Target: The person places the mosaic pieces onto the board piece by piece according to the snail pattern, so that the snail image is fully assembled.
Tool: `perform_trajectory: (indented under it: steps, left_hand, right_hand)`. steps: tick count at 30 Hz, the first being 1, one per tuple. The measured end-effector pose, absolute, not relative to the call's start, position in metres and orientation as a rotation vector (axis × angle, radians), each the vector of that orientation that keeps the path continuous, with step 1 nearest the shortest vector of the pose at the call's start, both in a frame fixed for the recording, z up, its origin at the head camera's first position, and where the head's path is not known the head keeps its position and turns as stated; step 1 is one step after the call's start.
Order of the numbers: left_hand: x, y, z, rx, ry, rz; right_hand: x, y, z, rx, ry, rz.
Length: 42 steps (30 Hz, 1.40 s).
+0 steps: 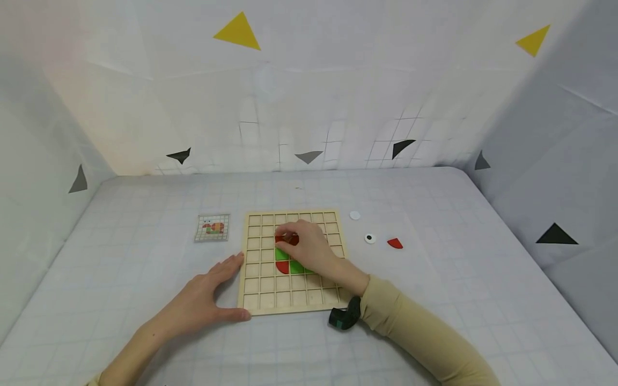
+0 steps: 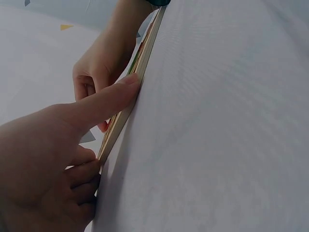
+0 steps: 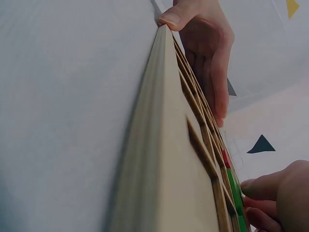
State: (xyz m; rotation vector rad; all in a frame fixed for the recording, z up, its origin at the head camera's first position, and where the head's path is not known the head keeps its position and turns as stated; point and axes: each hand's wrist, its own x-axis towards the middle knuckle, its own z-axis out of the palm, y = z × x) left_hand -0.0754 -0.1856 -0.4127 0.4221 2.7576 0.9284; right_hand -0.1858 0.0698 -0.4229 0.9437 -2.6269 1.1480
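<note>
A wooden grid board lies flat on the table. My right hand reaches over its middle, thumb and forefinger pinching a red piece low at a cell. Another dark red patch lies in shadow under this hand. Below the fingertips sit a green piece, a red quarter-round piece and a second green piece, partly covered by the hand. My left hand rests at the board's left side, fingers extended; its thumb touches the near left corner and its fingertips the left edge.
A small pattern card lies left of the board. To the right are a white disc, an eye disc and a red quarter-round piece. A dark curved object is by my right wrist.
</note>
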Motion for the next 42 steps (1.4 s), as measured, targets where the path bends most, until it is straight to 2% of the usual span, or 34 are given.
perform_trajectory:
  steps: [17,23,35,42]
  left_hand:
    - [-0.075,-0.186,-0.411,0.430,2.755,0.918]
    - [-0.077,-0.190,-0.408,0.452,2.762,0.895]
    - [-0.090,-0.187,-0.409,0.472,2.729,0.893]
    - [-0.091,-0.188,-0.409,0.472,2.709,0.890]
  right_hand:
    - [-0.181,0.084,-0.413,0.945,-2.660,1.186]
    - [-0.180,0.135,-0.412,0.913,-2.584,1.283]
    - [-0.177,0.271,-0.424,0.723,-2.639,1.091]
    - [-0.179,0.308,-0.436,0.632,-2.705,1.139]
